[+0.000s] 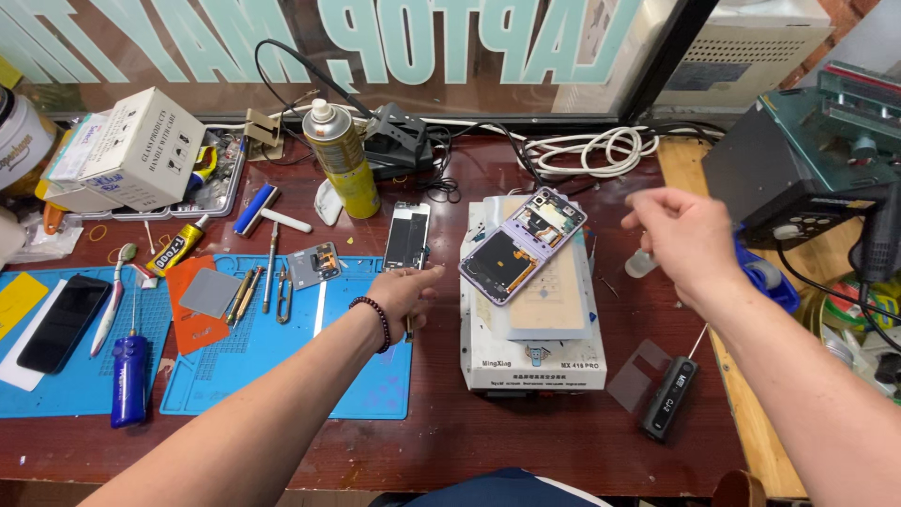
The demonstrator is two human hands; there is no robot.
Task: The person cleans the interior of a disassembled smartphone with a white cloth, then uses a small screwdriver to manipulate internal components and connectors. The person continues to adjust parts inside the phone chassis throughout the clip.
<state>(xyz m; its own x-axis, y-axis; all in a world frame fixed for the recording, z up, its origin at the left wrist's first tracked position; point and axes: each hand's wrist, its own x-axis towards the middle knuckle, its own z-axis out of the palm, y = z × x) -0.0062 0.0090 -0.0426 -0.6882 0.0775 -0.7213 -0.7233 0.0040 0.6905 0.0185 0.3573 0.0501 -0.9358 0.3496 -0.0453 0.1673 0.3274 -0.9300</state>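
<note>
Left hand point(402, 291) stretched forward over blue mat point(282, 371) edge, palm down, fingers loosely curled, grip on nothing; thin tool under it, hold unclear. Bead bracelet point(378, 319) on wrist. Right hand point(683, 237) raised over worktop point(526, 437) right of heating plate point(533, 352), fingers loosely bent, grip empty. Opened purple phone point(522, 244) lies tilted on plate, between hands, untouched. Clear tray point(218, 192) back left holds small odds, too cluttered to tell. White box point(127, 150) beside it closed.

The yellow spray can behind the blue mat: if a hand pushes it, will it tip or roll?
The yellow spray can stands upright, tall and narrow, so it probably tips easily. Once down, its round body would likely roll toward the cables. Its smooth metal may feel slippery.
</note>
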